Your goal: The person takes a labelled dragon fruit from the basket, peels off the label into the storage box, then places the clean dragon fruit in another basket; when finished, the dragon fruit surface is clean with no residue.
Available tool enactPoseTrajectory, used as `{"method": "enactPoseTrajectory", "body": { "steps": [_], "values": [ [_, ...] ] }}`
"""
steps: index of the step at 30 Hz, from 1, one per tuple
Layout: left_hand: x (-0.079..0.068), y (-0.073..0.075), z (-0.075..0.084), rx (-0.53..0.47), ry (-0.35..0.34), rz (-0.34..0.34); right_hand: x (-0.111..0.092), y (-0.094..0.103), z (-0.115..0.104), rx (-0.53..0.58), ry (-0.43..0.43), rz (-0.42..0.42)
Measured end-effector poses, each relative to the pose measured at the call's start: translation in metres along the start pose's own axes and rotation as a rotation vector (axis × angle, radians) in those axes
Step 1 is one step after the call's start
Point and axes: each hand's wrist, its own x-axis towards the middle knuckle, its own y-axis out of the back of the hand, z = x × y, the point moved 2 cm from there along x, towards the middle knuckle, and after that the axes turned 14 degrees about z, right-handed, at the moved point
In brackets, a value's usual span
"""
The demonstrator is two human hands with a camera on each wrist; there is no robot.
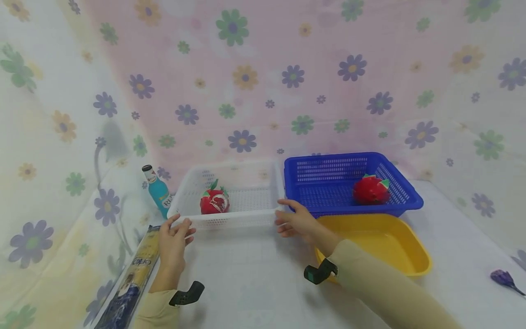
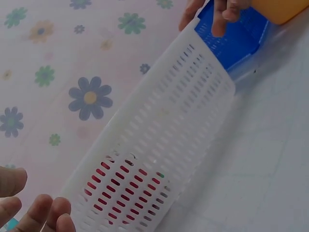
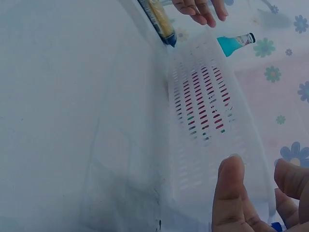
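A white slotted plastic basket [image 1: 236,221] stands in front of me, with a red pomegranate [image 1: 214,201] inside at its left. My left hand [image 1: 172,242] is at the front left corner, thumb and fingers spread apart. At the front right corner is my right hand [image 1: 299,223], fingers reaching toward the rim. In the right wrist view its thumb [image 3: 230,193] stands before the basket's wall, apart from the other fingers. Neither hand is seen curled around the rim; whether the fingertips touch it is hard to tell. Through the slots the pomegranate [image 2: 123,191] shows red in the left wrist view.
Right of the white basket is a blue basket [image 1: 328,157] holding a red dragon fruit [image 1: 371,190]. A yellow basin [image 1: 382,242] sits before it. A blue bottle [image 1: 159,191] and a long yellow-and-navy packet [image 1: 133,278] lie left. A purple flower [image 1: 503,277] lies far right.
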Motion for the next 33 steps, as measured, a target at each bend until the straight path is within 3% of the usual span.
{"method": "enactPoseTrajectory", "body": {
  "steps": [6,14,22,29,33],
  "values": [
    [0.005,0.001,0.003,0.002,-0.003,0.002,0.006,-0.016,0.003,0.048,-0.025,-0.01],
    [0.008,-0.003,0.006,0.048,-0.031,-0.011,0.014,-0.031,0.006,0.176,-0.018,0.069],
    [0.019,-0.005,0.012,0.107,-0.145,0.012,0.016,-0.037,0.01,0.222,0.01,0.067],
    [0.032,-0.015,0.026,0.226,-0.318,0.059,0.017,-0.039,0.012,0.234,0.013,0.075],
    [0.04,-0.021,0.034,0.253,-0.372,0.044,0.018,-0.038,0.014,0.24,0.006,0.077]
  ]
}}
